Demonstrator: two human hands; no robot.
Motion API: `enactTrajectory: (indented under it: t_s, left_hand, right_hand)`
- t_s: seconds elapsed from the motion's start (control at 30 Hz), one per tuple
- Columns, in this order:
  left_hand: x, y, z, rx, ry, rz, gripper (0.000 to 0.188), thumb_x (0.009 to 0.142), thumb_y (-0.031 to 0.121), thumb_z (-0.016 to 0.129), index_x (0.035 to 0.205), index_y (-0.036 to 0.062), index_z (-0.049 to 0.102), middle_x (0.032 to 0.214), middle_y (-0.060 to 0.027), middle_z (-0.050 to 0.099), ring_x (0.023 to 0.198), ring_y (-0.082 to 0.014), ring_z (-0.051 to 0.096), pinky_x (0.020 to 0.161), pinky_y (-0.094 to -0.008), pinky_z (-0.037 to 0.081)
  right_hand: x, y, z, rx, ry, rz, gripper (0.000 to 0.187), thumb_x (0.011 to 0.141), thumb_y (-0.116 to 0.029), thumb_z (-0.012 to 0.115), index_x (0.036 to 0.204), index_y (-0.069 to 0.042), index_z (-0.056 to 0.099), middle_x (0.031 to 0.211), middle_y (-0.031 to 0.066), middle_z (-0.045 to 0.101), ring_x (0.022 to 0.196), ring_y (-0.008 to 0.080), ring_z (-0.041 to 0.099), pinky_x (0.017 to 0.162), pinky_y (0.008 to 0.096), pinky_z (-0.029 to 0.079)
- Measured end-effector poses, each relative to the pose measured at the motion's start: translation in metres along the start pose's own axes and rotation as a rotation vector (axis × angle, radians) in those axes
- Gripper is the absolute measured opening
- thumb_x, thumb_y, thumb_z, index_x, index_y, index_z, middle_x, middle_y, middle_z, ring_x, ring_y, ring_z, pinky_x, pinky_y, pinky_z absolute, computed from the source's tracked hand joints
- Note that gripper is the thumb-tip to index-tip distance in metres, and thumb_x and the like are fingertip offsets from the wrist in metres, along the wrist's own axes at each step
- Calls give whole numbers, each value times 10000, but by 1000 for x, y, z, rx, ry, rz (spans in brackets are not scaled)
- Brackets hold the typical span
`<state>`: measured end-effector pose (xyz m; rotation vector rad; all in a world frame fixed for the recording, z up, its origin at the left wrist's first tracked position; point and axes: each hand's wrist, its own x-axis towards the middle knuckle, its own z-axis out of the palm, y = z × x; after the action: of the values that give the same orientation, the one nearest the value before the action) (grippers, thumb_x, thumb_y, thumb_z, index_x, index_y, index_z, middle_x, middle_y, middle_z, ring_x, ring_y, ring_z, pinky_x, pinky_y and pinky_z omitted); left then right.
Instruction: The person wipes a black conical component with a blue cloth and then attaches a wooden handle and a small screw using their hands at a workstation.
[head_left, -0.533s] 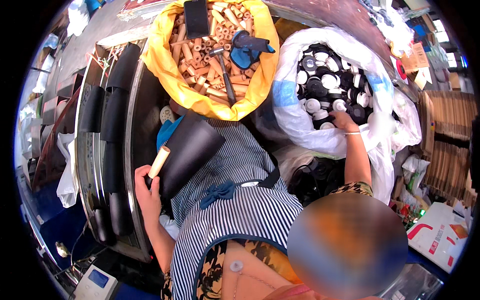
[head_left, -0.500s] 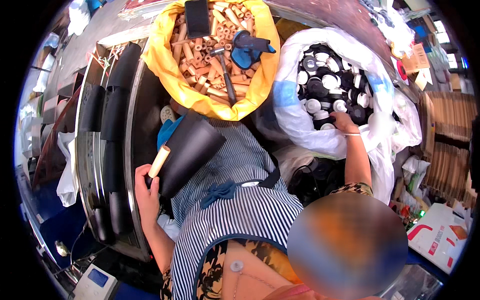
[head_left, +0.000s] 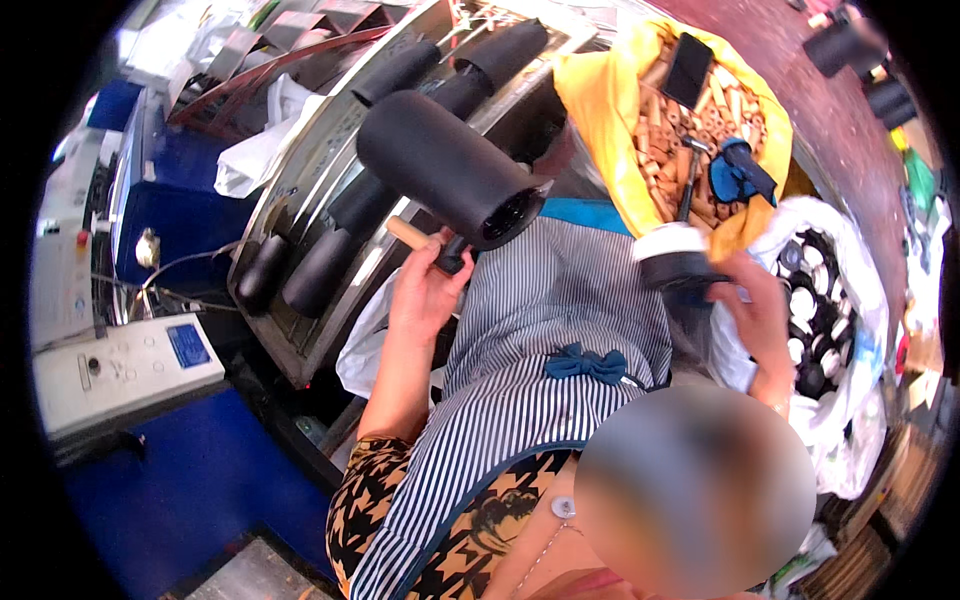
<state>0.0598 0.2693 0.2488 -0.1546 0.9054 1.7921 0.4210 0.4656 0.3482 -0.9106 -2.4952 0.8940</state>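
Note:
My left hand is closed near the open mouth of a matt black cylindrical pot, gripping the black fitting of its side handle. A light wooden handle sticks out past my fingers, and the pot lies tilted above my hand. Over at the right, my right hand is closed on a round black-and-white lid, smeared by motion. Behind that hand, an open white bag holds many similar black and white lids.
A yellow-lined container full of wooden handle pieces stands ahead, with a phone, a hammer and a blue-black object on top. To the left, black cylinders lie in a metal rack. A grey control box stands nearer.
My view has turned left. My right hand has come out of the white bag with a lid. The pot in my left hand is off my lap, raised toward the rack.

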Motion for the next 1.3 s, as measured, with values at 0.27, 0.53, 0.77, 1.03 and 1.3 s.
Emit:
enactTrajectory:
  t_s: [0.27, 0.53, 0.77, 1.03, 1.3]
  left_hand:
    - [-34, -12, 1, -233, -74, -201, 199, 919, 114, 620, 1049, -33, 590, 1119, -185, 621, 1051, -338, 623, 884, -357, 579]
    - [-30, -22, 7, -470, -85, -251, 216, 970, 163, 598, 1083, -20, 582, 1146, -187, 616, 1099, -329, 618, 914, -322, 584]
    - [-32, -21, 23, -441, -115, -228, 250, 988, 185, 568, 1100, -38, 582, 1194, -219, 588, 1178, -348, 556, 914, -303, 587]
    - [-36, -17, 29, -433, -93, -183, 218, 981, 173, 583, 1064, -28, 596, 1186, -210, 584, 1163, -337, 569, 917, -313, 587]
    - [-36, -22, 35, -379, -87, -131, 281, 994, 154, 560, 1185, -51, 525, 1178, -160, 591, 1105, -268, 612, 961, -331, 551]
  right_hand:
    - [127, -59, 60, 205, -603, -265, 188, 897, -213, 633, 924, -33, 586, 802, 114, 599, 778, 304, 608, 702, 380, 463]
    - [109, -97, 72, -611, -38, -665, 757, 682, -502, 675, 1381, -250, 527, 1325, 1, 525, 866, 201, 558, 784, 357, 488]
    - [110, -109, 75, -469, -66, -554, 881, 600, -233, 817, 1410, -203, 474, 1205, 72, 500, 925, 255, 591, 773, 382, 525]
    - [119, -107, 75, -699, 70, -872, 654, 625, -101, 744, 1252, -110, 557, 1170, 113, 548, 975, 284, 593, 859, 403, 530]
    - [128, -103, 79, -704, 108, -841, 542, 798, -248, 647, 1315, -130, 537, 1122, 95, 564, 901, 230, 605, 783, 353, 535]
